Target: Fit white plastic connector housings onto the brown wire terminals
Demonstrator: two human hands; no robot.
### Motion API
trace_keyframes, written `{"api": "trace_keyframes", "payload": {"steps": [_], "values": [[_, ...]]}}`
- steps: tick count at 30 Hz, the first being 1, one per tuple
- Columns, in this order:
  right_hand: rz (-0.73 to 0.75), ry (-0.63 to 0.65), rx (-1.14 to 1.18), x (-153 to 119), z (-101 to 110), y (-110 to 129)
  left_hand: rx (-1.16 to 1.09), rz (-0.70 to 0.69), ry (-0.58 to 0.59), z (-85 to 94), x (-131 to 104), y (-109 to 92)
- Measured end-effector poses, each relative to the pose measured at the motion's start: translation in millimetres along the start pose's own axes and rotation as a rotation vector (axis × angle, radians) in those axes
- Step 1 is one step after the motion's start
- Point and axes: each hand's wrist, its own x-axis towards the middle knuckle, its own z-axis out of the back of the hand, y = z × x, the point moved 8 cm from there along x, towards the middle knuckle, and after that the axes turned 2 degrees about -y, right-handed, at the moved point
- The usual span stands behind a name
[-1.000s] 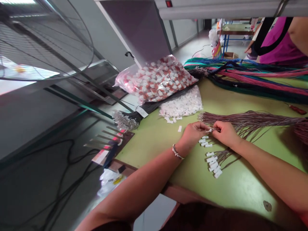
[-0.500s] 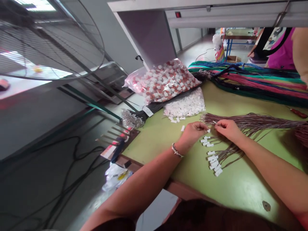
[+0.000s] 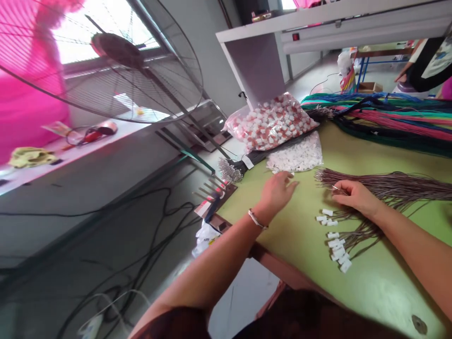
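My left hand (image 3: pixel 278 192) is over the table just in front of a clear bag of small white connector housings (image 3: pixel 296 153). Its thumb stands apart from the fingers, and nothing shows between them; the fingertips partly cover a few loose housings by the bag. Between thumb and fingers, my right hand (image 3: pixel 358 197) pinches a thin brown wire (image 3: pixel 337 189), its end pointing left. Behind that hand lies a bundle of brown wires (image 3: pixel 381 179) with bare metal tips. Several wires fitted with white connectors (image 3: pixel 337 249) rest in two groups below my right hand.
A larger bag of white and orange pieces (image 3: pixel 271 125) lies on black wires (image 3: pixel 231 170) at the back. Coloured wires (image 3: pixel 399 113) spread across the far right. A caged fan (image 3: pixel 120 52) stands left, beside a metal pronged rack (image 3: pixel 212 188). Another person's arm (image 3: pixel 409 66) shows beyond.
My left hand has left the wire end by my right hand and moved back towards the bag of white housings. Another connector lies with the upper group. The view has swung left.
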Motion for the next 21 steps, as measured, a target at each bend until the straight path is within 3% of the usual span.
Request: {"api": "trace_keyframes", "payload": {"steps": [3,8,13,17,21], "values": [[0.009,0.001,0.058,-2,0,5,0.060,0.027,0.088,-4.2,20,22],[-0.045,-0.008,0.134,-4,-2,5,-0.101,0.053,0.152,-12.7,23,29],[-0.102,-0.025,0.239,-3,-2,0,-0.360,0.244,0.302,-24.5,16,10],[-0.077,-0.162,0.270,-3,6,0,-0.744,0.406,0.433,-55.4,6,-16],[-0.019,-0.259,0.189,-6,10,8,-0.990,0.509,0.442,-80.9,-3,-19]]}}
